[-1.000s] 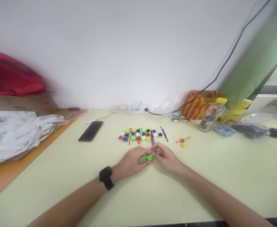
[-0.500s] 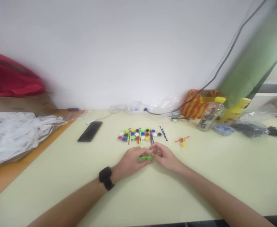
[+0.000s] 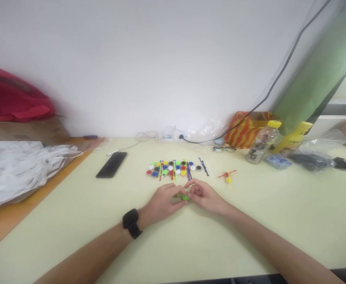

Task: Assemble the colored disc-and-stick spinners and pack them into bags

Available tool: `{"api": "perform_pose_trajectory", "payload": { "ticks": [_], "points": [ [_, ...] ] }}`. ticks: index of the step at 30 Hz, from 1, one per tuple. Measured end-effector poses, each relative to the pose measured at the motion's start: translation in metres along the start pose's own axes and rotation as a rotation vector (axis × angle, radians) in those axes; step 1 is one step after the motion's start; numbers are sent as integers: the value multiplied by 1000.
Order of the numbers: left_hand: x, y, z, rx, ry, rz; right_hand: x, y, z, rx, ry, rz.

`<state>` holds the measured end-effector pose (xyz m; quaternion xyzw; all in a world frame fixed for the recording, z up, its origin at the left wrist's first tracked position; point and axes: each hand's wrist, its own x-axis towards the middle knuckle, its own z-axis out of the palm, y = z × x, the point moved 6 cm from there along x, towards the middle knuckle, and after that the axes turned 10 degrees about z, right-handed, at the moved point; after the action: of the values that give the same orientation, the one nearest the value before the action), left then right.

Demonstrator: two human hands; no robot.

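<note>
A small green plastic piece (image 3: 185, 197), with a round part and a thin arm, is pinched between the thumb and forefinger of my left hand (image 3: 164, 200). My right hand (image 3: 207, 198) meets it from the other side, its thumb and curled fingers closed at the piece's right end; those fingertips partly hide it. Just beyond both hands lie rows of coloured round discs (image 3: 170, 168), with bundles of thin coloured sticks (image 3: 175, 169) across them. Off to the right rests a red and yellow piece (image 3: 228, 179) with crossing arms.
A black phone (image 3: 111, 165) lies at the left, near a heap of white strips (image 3: 22, 169). Eyeglasses (image 3: 224, 149), a clear bottle (image 3: 263, 144), a yellow bottle (image 3: 294, 138) and a striped bag (image 3: 240, 130) stand or lie at the back right. A power strip (image 3: 170, 135) sits against the wall.
The green piece has turned between my fingers, so its thin arm now shows less. Both hands stay almost in place.
</note>
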<state>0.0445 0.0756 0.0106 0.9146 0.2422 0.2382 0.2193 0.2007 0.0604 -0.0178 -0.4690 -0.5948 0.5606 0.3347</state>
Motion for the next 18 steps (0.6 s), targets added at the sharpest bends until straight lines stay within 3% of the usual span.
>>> {"api": "perform_pose_trajectory", "payload": {
  "ticks": [6,18],
  "points": [
    [0,6,1,76,-35,62,0,0,-8,-81,94,-62],
    [1,20,1,153,-61,194,-2,-3,-5,-149,66,-101]
  ]
}}
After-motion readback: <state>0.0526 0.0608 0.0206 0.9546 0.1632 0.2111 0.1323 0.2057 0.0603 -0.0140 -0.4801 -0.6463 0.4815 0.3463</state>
